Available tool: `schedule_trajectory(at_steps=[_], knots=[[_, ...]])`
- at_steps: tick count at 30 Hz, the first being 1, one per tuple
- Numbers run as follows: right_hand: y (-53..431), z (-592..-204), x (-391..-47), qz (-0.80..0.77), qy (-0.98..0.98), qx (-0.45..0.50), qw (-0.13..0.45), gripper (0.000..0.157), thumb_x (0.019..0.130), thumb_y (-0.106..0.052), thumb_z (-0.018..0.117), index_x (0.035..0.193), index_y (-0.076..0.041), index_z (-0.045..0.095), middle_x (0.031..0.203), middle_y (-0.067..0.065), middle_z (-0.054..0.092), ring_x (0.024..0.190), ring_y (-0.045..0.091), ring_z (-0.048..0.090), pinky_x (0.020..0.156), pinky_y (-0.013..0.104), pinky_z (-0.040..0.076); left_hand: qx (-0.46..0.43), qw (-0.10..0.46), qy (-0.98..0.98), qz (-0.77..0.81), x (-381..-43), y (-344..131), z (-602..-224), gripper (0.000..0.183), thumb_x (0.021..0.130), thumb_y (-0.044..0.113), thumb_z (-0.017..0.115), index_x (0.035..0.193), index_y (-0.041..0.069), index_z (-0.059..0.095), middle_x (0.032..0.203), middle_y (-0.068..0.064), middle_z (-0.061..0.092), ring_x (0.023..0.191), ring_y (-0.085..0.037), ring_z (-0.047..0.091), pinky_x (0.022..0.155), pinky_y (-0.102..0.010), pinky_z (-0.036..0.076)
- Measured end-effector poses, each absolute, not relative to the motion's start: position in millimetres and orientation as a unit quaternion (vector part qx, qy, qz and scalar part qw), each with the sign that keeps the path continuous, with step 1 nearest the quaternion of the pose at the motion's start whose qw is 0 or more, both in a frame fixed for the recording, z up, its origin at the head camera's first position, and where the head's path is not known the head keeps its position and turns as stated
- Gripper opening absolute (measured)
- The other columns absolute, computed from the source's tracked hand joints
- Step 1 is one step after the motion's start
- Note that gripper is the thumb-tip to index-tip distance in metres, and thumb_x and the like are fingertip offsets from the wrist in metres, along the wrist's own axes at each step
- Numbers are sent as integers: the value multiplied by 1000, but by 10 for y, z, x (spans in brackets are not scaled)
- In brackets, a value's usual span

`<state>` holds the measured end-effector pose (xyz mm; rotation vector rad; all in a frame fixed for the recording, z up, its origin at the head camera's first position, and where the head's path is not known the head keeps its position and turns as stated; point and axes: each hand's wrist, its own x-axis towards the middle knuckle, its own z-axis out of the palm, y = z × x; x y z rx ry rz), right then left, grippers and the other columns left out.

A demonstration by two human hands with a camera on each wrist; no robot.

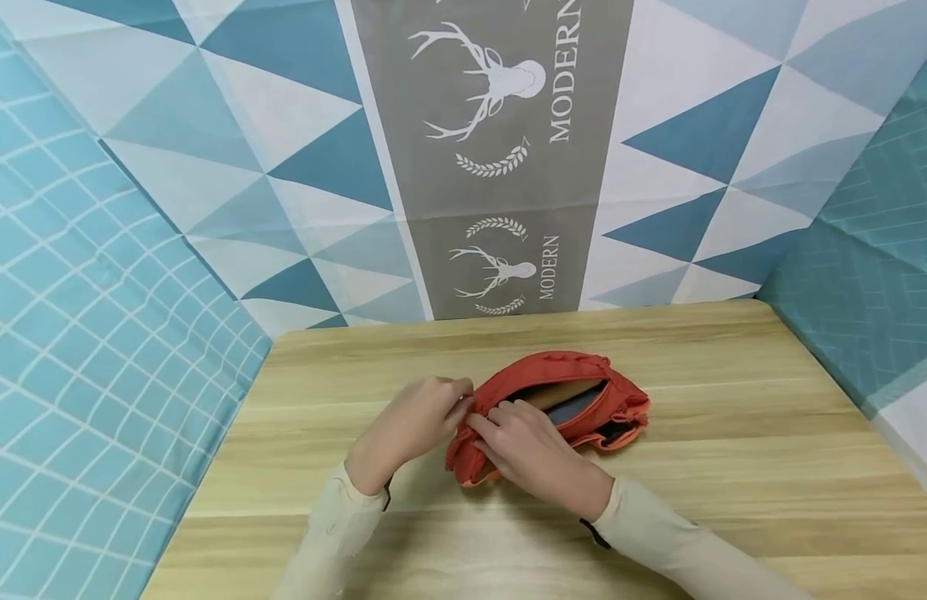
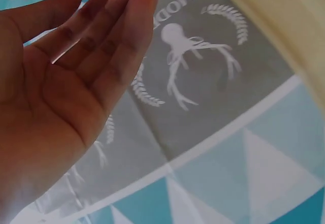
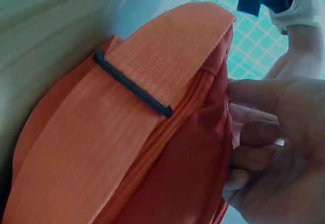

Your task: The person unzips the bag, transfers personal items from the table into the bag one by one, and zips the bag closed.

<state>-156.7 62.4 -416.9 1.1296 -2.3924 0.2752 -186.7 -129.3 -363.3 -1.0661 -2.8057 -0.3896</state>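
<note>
A red waist bag point(image 1: 542, 367) lies on the wooden table, its top opening gaping. Inside show something flat and brown point(image 1: 563, 393) and a grey-blue surface point(image 1: 576, 407), which may be lining. My left hand point(image 1: 418, 421) pinches the bag's left end; in the left wrist view only a sliver of red shows beyond its fingertips. Curled over the near rim of the opening, my right hand point(image 1: 534, 454) grips the fabric close to the left one. An orange webbing strap point(image 3: 167, 46) with a black slider point(image 3: 133, 84) crosses the bag in the right wrist view. The spot between my fingertips is hidden.
The wooden table point(image 1: 734, 467) extends around the bag on all sides. Behind it stands a patterned wall covering point(image 1: 501, 183) with deer heads and triangles. Blue tiled-print sheets point(image 1: 81, 275) hang at the left, and a teal one point(image 1: 869, 275) at the right.
</note>
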Motion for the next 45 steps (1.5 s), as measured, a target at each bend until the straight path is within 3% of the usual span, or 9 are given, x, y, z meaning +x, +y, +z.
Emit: schedule_trajectory(at_steps=[6,10,14,18,22,27,32,40,45], knots=[[541,-4136,-1590,108,-893,408,157,4,97,-15,64,98,-19,65,55,-11,35,45,3,32,43,21,25,-358,-28,-916,-180,-1777,-1425,-3628,13,100,14,58,89,16,64,62,10,47,52,-1,39,52,-21,40],[541,-4096,-1597,114,-888,417,158,3,97,-14,61,100,-14,63,70,-6,52,54,6,45,47,22,37,-362,-19,-912,-189,-1742,-1438,-3596,14,98,6,56,92,15,65,64,9,48,53,-4,41,52,-22,40],[573,-4046,-1594,159,-889,406,141,14,99,-16,57,110,-8,61,87,-2,59,67,9,55,57,24,47,-375,-13,-906,-195,-1734,-1416,-3669,12,91,2,59,88,13,58,68,6,50,60,-9,48,57,-21,42],[603,-4010,-1582,195,-885,409,110,17,102,-15,52,114,-6,60,91,-1,60,71,8,57,61,24,49,-390,-8,-899,-197,-1757,-1351,-3806,11,93,12,66,97,14,57,78,6,55,70,-10,55,66,-20,46],[650,-3964,-1589,213,-874,425,102,16,95,0,56,109,-7,59,88,-3,59,69,6,54,60,20,46,-388,12,-900,-198,-1767,-1316,-3871,12,94,15,69,102,15,60,75,9,53,66,-6,50,61,-20,44],[731,-3901,-1612,246,-862,434,91,19,95,4,56,107,-11,58,82,-6,58,62,4,47,57,18,41,-391,-4,-892,-226,-1766,-1295,-3857,9,95,17,68,97,18,59,71,10,52,61,-4,45,57,-19,40],[806,-3868,-1631,271,-858,431,65,22,96,4,56,113,-9,61,82,-6,61,63,1,49,58,17,44,-395,-24,-887,-239,-1761,-1257,-3850,10,95,17,67,95,16,57,67,10,47,57,-1,40,53,-17,37],[870,-3850,-1686,320,-857,404,23,18,98,2,52,94,-15,55,62,-10,43,53,0,34,53,18,34,-395,-31,-885,-243,-1761,-1221,-3887,12,84,4,65,87,12,56,60,10,37,53,1,33,50,-15,28],[954,-3804,-1747,303,-871,384,44,20,97,2,51,92,-17,56,65,-11,45,56,1,39,54,19,39,-396,-20,-886,-242,-1762,-1206,-3882,13,83,4,64,81,13,53,61,10,35,53,0,33,49,-16,28]])
